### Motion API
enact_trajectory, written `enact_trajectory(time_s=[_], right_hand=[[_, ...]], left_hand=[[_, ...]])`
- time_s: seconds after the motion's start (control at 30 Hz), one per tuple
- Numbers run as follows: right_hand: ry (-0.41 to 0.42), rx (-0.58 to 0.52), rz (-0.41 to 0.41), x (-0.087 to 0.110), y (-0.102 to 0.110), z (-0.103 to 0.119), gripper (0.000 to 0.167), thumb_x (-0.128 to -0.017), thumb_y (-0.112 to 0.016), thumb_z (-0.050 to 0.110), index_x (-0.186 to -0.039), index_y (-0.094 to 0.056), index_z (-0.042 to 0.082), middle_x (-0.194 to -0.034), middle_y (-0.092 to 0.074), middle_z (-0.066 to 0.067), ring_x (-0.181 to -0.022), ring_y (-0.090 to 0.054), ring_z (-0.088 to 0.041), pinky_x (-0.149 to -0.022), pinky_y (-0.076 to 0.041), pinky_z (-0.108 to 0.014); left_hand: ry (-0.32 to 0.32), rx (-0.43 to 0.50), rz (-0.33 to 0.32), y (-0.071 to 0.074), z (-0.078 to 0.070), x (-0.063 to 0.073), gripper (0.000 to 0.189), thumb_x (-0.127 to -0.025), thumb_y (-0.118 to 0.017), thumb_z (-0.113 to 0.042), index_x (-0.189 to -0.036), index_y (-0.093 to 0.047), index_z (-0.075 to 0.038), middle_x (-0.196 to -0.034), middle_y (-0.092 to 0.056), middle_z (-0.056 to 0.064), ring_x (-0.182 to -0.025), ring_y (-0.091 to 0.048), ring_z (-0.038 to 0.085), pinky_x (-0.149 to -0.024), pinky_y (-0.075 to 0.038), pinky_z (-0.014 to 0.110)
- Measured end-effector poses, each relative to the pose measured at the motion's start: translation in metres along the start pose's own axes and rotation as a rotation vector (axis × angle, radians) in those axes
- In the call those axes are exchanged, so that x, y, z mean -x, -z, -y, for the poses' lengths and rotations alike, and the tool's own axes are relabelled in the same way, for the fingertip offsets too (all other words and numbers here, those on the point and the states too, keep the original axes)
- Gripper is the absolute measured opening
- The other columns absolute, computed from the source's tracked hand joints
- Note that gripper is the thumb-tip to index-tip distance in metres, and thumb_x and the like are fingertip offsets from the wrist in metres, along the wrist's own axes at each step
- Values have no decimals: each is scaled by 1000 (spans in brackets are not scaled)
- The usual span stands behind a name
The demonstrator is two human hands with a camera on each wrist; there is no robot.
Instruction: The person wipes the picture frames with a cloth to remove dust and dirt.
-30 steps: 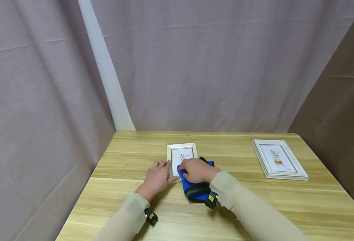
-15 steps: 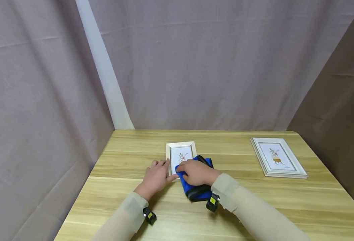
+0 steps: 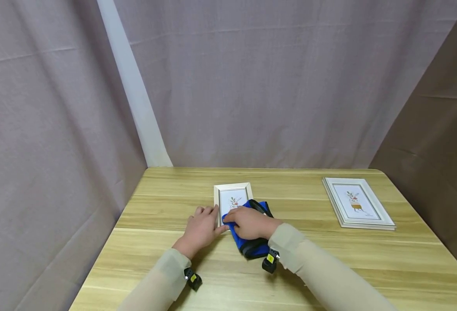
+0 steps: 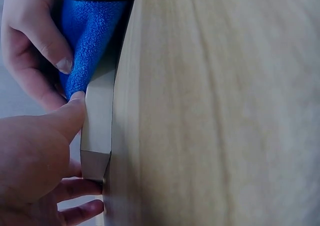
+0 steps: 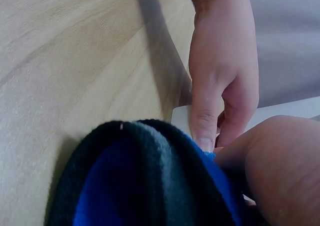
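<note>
A small picture frame (image 3: 233,186) with a pale border and a plant print lies flat on the table. My left hand (image 3: 200,229) steadies its near left corner, thumb on the near edge (image 4: 98,121) and fingers along the left side. Bunched in my right hand (image 3: 252,222) is a folded blue cloth (image 3: 260,250) with black edging, pressed onto the glass by the fingertips. The cloth covers the frame's lower right part, and its loose folds (image 5: 120,186) hang toward the right wrist. In the left wrist view, my left thumb (image 4: 72,113) touches the cloth's tip.
Several picture frames, the top one a white frame (image 3: 372,222) with a similar print, appear stacked at the table's right side. The wooden table (image 3: 166,194) meets grey curtains (image 3: 252,108) behind and at the left, with a brown curtain (image 3: 438,142) to the right.
My right hand and the cloth have slid slightly left across the glass. The left hand keeps its place at the frame's corner, and the head view has shifted a little.
</note>
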State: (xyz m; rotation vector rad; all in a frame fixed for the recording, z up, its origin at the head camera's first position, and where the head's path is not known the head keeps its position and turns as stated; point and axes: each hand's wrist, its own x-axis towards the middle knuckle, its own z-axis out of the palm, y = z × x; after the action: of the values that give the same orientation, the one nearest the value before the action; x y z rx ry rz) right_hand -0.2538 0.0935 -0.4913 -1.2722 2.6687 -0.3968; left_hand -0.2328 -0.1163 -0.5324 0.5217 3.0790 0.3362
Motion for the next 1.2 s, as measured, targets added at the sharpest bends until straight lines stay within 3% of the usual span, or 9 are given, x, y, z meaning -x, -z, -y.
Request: enact_trajectory(time_s=[0.23,0.5,0.9,1.2], right_hand=[[2,16,-13,-1,-2,6,37,-104,-59,-3,-136,-76,1,-136,-74,-11,-133,-65,-31,-123,-41,-50],[-35,215,-8,-4,-8,19,38,-103,-63,1,-139,-74,0,-142,-71,-13,-134,-65,-32,-119,-45,-44],[-91,325,-11,-15,-6,24,27,-106,-71,15,-129,-78,3,-139,-71,-9,-125,-67,-32,-110,-53,-41],[-124,417,32,-32,-2,15,48,-102,-80,34,-139,-75,4,-146,-68,-9,-131,-65,-30,-116,-48,-40]], left_hand=[[11,5,7,-1,-1,0,87,-106,-64,-63,-167,-45,-5,-158,-57,14,-138,-52,39,-102,-50,69],[15,2,-13,-4,0,-1,87,-105,-65,-65,-166,-47,-6,-157,-59,14,-137,-52,38,-102,-50,69],[19,0,-11,-5,1,0,86,-105,-65,-65,-166,-48,-8,-158,-59,13,-135,-53,37,-101,-50,71],[12,2,-17,-8,3,-2,87,-106,-62,-67,-168,-46,-8,-159,-58,11,-133,-52,36,-99,-51,67]])
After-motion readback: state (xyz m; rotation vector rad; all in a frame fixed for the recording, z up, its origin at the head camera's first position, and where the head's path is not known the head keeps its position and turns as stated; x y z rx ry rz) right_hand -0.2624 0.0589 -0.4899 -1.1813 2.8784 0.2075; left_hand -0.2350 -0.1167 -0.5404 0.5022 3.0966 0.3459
